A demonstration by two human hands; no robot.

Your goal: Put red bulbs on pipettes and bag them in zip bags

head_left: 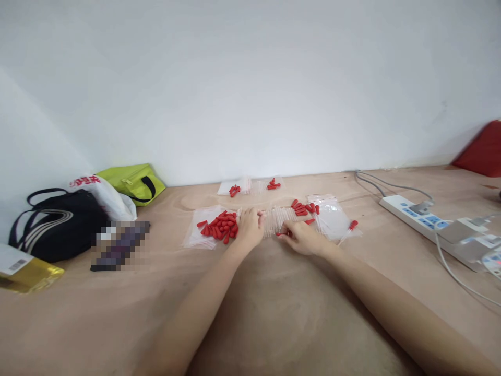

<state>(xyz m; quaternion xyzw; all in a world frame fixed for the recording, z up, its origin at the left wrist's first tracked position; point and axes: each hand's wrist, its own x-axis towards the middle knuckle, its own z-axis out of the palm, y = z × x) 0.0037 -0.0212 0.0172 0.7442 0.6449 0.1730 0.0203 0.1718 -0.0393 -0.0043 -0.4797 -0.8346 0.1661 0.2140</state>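
Many red bulbs (221, 226) beside left fingers (247, 214)

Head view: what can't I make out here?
All in the head view:
Thin tubes: partly hidden by the left hand.
Red piece: partly covered by the right hand.
Dark item: pixelated.
Red object, far right: cut off by the edge.
Yellow package: cut off by the left edge.

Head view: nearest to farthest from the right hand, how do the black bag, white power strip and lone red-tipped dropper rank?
1. Lone red-tipped dropper, right of the right hand.
2. White power strip, farther right.
3. Black bag, at far left.
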